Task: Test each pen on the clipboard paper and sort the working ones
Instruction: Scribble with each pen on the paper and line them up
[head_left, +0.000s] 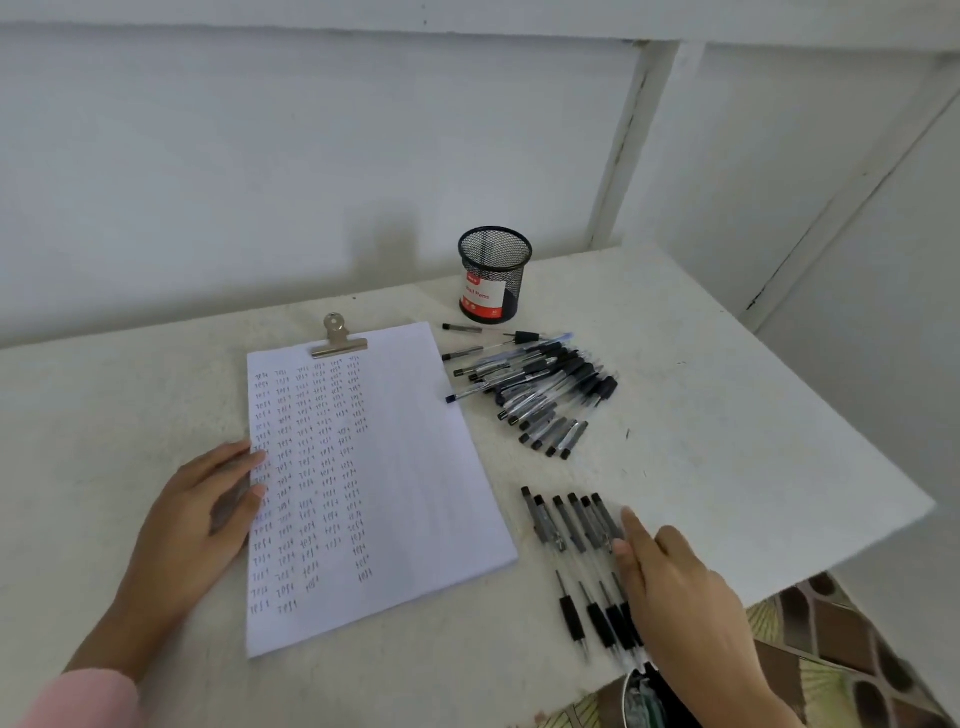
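Note:
The clipboard paper (410, 467) lies in the middle of the table, its left half filled with columns of small written marks, held by a metal clip (337, 338) at the top. My left hand (202, 514) rests flat on the paper's left edge, fingers apart. A heap of black and clear pens (535, 387) lies to the right of the paper's top. Nearer me, a neat row of several pens (571, 545) lies side by side. My right hand (675, 587) lies over the right end of that row, fingertips touching the pens; no pen is lifted.
A black mesh pen cup (494, 273) with a red and white label stands behind the heap, near the white wall. The white table's right edge (831, 556) runs diagonally past my right hand, with patterned fabric (841, 649) below it.

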